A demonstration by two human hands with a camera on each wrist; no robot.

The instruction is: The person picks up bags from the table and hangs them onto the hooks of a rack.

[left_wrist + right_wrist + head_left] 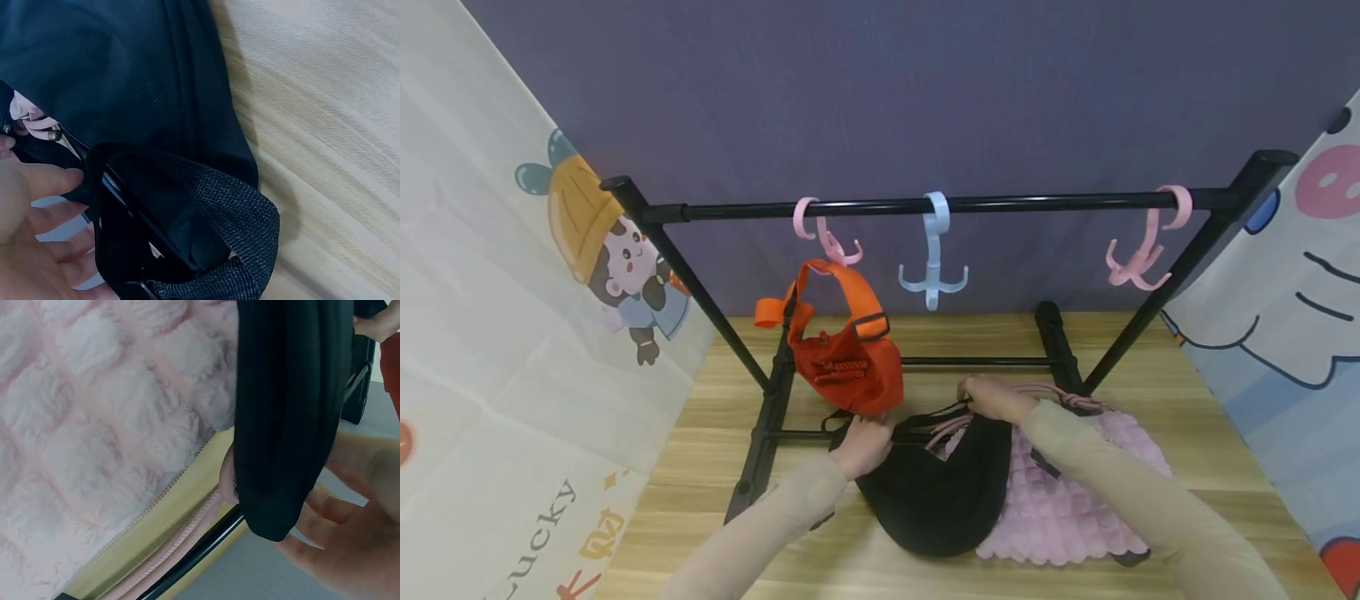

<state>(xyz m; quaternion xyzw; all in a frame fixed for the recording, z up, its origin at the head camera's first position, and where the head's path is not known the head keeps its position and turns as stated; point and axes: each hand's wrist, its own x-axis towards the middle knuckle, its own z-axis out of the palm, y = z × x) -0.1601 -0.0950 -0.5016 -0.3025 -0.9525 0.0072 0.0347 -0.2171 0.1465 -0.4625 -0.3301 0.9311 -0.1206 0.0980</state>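
Observation:
A black crescent-shaped bag [936, 508] lies low in front of the rack, its upper edge dipping between my two hands. My left hand [863, 446] pinches its left end; in the left wrist view the thumb and fingers sit at the base of its black webbing strap [240, 206]. With my right hand [996, 398] I grip the opposite upper corner, the fingers passing behind the black cloth [281, 425] in the right wrist view. Beneath and to the right of the black bag is a pink puffy quilted bag [1075, 500] with thin pink straps [1048, 390].
A black rack bar [1037, 202] carries a pink hook [835, 247] at left, a blue hook [933, 258] mid-bar and another pink hook [1142, 254] at right. An orange waist bag [850, 367] hangs from the left hook, just above my left hand. Wood-patterned floor [700, 467] lies underneath.

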